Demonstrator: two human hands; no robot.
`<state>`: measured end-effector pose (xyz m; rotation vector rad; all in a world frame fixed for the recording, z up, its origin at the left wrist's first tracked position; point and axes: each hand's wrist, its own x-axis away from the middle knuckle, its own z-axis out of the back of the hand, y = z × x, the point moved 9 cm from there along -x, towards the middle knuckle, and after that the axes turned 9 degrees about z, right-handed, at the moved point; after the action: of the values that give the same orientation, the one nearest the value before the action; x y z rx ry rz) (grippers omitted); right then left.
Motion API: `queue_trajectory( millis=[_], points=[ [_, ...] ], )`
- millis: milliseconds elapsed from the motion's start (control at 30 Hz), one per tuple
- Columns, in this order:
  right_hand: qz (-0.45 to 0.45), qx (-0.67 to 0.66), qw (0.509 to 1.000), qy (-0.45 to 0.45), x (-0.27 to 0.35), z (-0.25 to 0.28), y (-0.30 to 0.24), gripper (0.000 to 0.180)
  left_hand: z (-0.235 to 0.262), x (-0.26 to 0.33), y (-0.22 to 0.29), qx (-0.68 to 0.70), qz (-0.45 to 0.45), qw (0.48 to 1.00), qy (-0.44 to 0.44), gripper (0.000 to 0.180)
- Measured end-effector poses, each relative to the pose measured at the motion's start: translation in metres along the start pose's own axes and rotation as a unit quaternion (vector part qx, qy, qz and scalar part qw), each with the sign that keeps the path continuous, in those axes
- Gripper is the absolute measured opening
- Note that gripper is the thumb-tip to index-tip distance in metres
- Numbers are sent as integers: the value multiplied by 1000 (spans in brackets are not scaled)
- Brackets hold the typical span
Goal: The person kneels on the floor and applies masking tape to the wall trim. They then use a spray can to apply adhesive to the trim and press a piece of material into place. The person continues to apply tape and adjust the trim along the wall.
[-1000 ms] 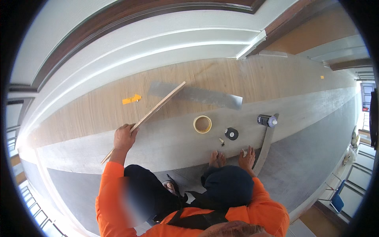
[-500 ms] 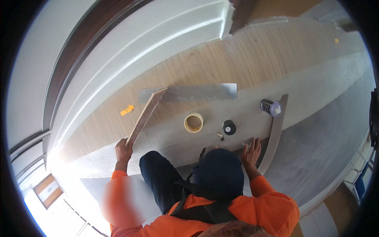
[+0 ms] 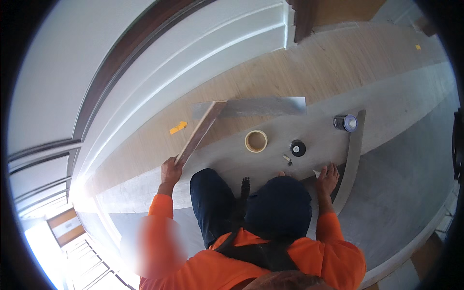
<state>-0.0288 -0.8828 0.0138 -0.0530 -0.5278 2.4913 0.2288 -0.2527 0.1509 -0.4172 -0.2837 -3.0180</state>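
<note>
My left hand [image 3: 171, 171] is closed around the near end of a narrow wooden strip [image 3: 199, 133], brown with a pale edge. The strip slants away to the right, its far end over a flat grey metal strip [image 3: 266, 106] lying on the floor. My right hand [image 3: 328, 179] is down at the floor beside my right knee, fingers mostly stretched out. A small white pointed piece [image 3: 316, 173] shows by its thumb; whether the hand touches it I cannot tell. Just right of this hand lies a long curved grey strip [image 3: 355, 159].
Ahead of my knees are a masking tape roll [image 3: 256, 141], a round black object [image 3: 297, 148], a small pale stub [image 3: 286, 157] and a purple-and-dark can [image 3: 345, 123]. A yellow tag [image 3: 178, 127] lies on wood-look flooring [image 3: 270, 77]. A white panelled wall [image 3: 217, 48] bounds the far left.
The camera view has shifted, so most things sit further right and slightly higher. My left hand keeps its grip on the wooden strip; the white piece by my right thumb shows more plainly.
</note>
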Motion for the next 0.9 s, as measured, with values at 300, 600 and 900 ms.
queue_trajectory(
  millis=[300,600,900],
  points=[
    [-80,-98,990,57,-8,24,48,40,12,94,-57,-30,-27,994,103,33],
    [-6,82,974,212,-17,56,31,36,-12,129,-87,-17,79,991,104,34],
    [204,-216,954,44,-84,53,-99,27,-22,111,-59,-39,40,994,99,37]
  ],
)
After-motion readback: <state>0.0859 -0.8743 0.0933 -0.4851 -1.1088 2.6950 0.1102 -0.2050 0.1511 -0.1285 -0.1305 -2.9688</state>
